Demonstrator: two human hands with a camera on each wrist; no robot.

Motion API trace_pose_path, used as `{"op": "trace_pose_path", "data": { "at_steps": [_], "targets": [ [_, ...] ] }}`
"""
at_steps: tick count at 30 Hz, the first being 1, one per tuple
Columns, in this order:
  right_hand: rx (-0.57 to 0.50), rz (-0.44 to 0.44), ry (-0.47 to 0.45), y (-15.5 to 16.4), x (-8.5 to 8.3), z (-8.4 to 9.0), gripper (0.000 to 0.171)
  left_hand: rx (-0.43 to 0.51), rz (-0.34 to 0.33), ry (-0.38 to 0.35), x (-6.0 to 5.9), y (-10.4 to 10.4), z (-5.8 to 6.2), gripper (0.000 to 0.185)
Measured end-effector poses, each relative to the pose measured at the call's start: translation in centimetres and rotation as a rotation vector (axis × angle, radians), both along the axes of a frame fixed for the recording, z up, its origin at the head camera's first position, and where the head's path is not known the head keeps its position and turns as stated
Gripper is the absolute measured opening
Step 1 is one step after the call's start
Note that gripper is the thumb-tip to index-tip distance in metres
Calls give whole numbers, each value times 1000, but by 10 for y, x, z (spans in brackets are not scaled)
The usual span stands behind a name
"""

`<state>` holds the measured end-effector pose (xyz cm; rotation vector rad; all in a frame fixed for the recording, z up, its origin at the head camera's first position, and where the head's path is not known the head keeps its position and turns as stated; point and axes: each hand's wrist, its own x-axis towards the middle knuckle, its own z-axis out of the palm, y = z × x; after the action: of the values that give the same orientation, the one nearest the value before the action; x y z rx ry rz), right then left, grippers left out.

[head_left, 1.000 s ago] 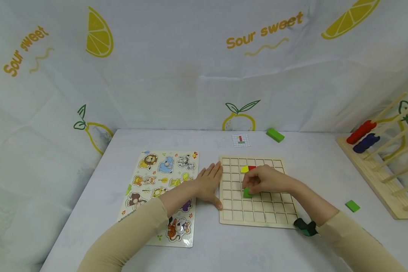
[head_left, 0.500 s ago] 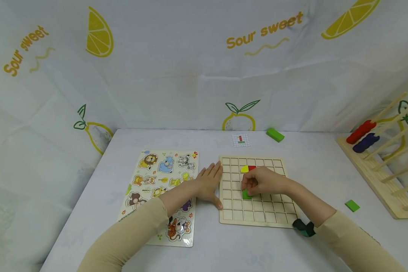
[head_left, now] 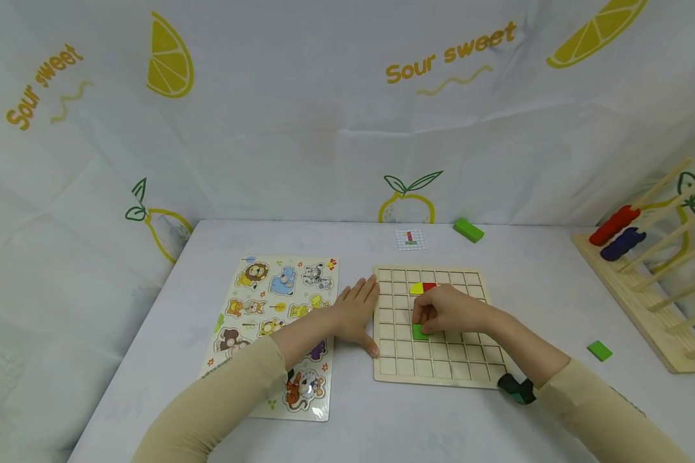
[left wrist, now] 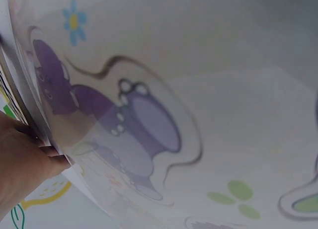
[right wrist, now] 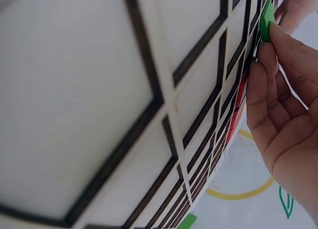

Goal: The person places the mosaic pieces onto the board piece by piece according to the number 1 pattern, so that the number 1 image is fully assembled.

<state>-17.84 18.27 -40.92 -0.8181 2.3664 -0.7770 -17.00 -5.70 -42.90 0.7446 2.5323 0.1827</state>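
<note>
Grid board [head_left: 434,360] lies flat on the table [head_left: 382,424], at 3 o'clock of the animal puzzle [head_left: 278,321]. Right hand [head_left: 448,310] rests over the board centre; its fingers [right wrist: 263,90] are curled and pinch the green block [head_left: 419,332], which sits on a grid cell below the hand. Yellow block [head_left: 416,289] and red block [head_left: 429,286] occupy adjacent cells at 12 o'clock of the hand. Left hand [head_left: 356,312] lies flat with straight fingers against the board's left edge, holding nothing. Pattern card [head_left: 410,238] lies beyond the board. Two further green blocks lie on the table, one at 1 o'clock [head_left: 468,229], one at 3 o'clock [head_left: 600,350]. Peg rack [head_left: 643,289] stands at the far right.
</note>
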Motion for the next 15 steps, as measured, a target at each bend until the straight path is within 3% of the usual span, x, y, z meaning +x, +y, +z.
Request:
{"op": "trace_pose_path", "data": {
  "at_steps": [15],
  "targets": [
    [1,5,10,0,-1,-3,9,2,6,-7,0,0,0,133]
  ]
}}
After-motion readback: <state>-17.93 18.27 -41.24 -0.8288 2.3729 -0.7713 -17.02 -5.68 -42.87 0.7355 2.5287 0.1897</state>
